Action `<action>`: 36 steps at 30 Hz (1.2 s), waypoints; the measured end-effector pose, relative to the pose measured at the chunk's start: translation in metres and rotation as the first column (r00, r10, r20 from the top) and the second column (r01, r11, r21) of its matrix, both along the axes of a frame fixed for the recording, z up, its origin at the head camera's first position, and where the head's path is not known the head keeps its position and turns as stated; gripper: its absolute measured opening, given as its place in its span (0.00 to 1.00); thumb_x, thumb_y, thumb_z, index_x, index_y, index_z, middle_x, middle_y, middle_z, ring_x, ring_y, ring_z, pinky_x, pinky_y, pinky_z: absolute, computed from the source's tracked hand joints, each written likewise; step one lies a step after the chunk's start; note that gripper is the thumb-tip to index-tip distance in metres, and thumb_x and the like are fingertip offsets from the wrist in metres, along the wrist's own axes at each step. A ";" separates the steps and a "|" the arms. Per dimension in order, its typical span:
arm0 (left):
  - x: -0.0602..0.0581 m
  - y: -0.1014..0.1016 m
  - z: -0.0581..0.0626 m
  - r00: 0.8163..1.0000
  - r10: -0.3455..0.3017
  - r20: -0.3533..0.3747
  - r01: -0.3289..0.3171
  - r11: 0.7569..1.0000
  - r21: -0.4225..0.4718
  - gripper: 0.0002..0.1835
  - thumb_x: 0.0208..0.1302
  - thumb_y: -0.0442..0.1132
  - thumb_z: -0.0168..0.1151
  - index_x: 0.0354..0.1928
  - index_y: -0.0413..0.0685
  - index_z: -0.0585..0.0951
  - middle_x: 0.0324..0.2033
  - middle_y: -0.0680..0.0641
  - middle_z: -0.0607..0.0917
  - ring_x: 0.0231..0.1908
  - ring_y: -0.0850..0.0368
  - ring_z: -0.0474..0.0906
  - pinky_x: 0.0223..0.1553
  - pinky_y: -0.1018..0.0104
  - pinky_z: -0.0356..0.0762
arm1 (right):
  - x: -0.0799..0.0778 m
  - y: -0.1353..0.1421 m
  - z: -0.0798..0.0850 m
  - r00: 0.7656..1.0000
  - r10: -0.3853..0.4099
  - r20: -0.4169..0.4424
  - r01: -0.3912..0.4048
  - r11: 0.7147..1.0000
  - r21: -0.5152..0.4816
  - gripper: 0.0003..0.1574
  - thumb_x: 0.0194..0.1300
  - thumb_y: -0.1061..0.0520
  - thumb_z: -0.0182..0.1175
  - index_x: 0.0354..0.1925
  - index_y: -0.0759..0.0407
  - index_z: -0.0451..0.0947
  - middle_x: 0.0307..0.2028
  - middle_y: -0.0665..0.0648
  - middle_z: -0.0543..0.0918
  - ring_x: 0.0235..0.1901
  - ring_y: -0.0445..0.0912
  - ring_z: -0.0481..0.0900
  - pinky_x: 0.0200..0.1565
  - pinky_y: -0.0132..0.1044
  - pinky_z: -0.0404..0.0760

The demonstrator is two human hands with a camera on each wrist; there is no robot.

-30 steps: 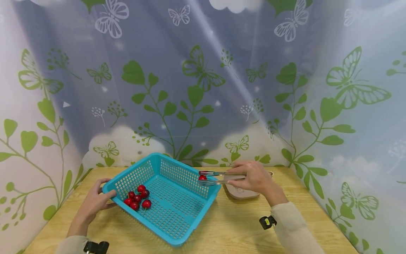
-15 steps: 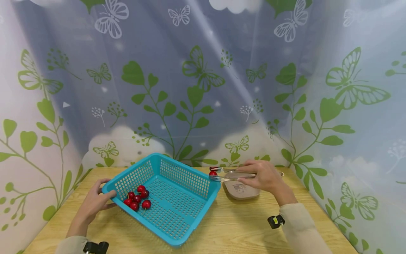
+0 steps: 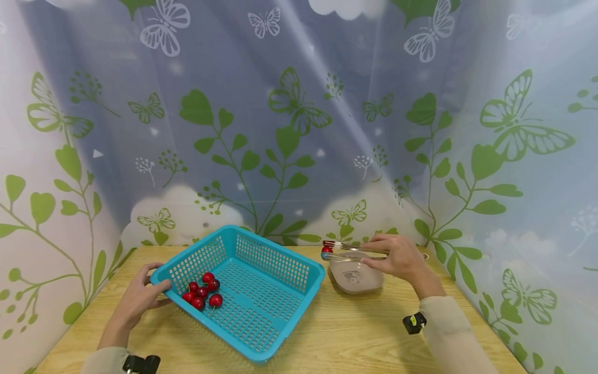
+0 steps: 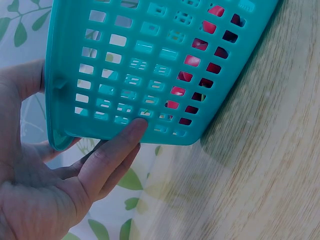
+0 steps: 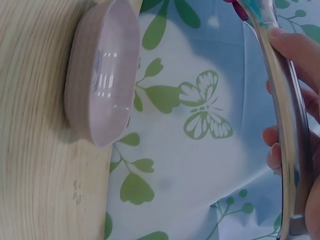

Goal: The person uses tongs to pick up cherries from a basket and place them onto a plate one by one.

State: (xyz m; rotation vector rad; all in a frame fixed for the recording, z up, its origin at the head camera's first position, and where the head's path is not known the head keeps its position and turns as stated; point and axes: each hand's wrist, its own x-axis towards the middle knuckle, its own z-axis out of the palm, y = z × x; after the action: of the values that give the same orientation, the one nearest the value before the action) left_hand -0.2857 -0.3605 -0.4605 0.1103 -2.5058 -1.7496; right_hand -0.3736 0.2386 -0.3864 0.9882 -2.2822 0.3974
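Observation:
My left hand (image 3: 135, 301) grips the left corner of a blue perforated plastic basket (image 3: 285, 332), thumb over the rim. In the left wrist view, fingers (image 4: 112, 155) lie against its outer wall. Several red cherries (image 3: 201, 292) are inside, grouped at the basket's left. My right hand (image 3: 397, 255) holds metal tongs (image 3: 348, 257), seen close up in the right wrist view. A single cherry (image 3: 326, 250) is pinched between the tong tips. They hover above the far left edge of a small pale pink bowl (image 3: 366, 283), just right of the basket.
The basket and bowl stand on a light wood table (image 3: 345, 332). A patterned curtain (image 3: 299, 156) with leaves and butterflies hangs close behind and at both sides.
My right hand has moved right with the tongs and their cherry, from over the basket's right rim to above the bowl's far left edge. The left hand and basket have stayed still.

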 end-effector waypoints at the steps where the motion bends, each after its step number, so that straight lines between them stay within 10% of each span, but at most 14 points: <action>1: 0.000 0.000 0.000 1.000 0.000 0.001 0.000 1.000 0.000 0.37 0.74 0.36 0.56 0.77 0.35 0.50 0.60 0.27 0.68 0.42 0.59 0.82 0.48 0.51 0.93 | -0.001 0.001 0.000 1.000 -0.005 -0.005 0.005 1.000 0.004 0.18 0.53 0.51 0.80 0.44 0.51 0.92 0.38 0.52 0.90 0.25 0.40 0.81 0.22 0.26 0.76; 21: 0.001 0.001 0.000 1.000 0.003 -0.008 -0.003 1.000 0.000 0.36 0.74 0.36 0.56 0.76 0.35 0.51 0.59 0.27 0.68 0.42 0.59 0.82 0.48 0.51 0.93 | -0.016 0.021 -0.016 0.994 -0.108 0.033 0.107 0.993 0.046 0.20 0.53 0.45 0.79 0.45 0.47 0.92 0.38 0.51 0.91 0.21 0.35 0.75 0.19 0.24 0.69; 36: 0.002 0.000 -0.001 1.000 -0.005 -0.023 0.005 1.000 0.001 0.36 0.74 0.36 0.56 0.76 0.36 0.51 0.58 0.28 0.69 0.40 0.62 0.82 0.47 0.52 0.94 | -0.025 0.030 -0.026 0.942 -0.243 0.230 0.221 0.968 0.115 0.21 0.56 0.42 0.77 0.46 0.47 0.92 0.52 0.64 0.89 0.33 0.55 0.87 0.16 0.29 0.64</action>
State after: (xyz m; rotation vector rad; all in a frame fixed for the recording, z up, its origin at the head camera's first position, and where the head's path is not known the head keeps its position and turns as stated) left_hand -0.2839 -0.3604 -0.4620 0.0838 -2.4914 -1.7432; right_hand -0.3986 0.2688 -0.4122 0.7308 -2.6228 0.3347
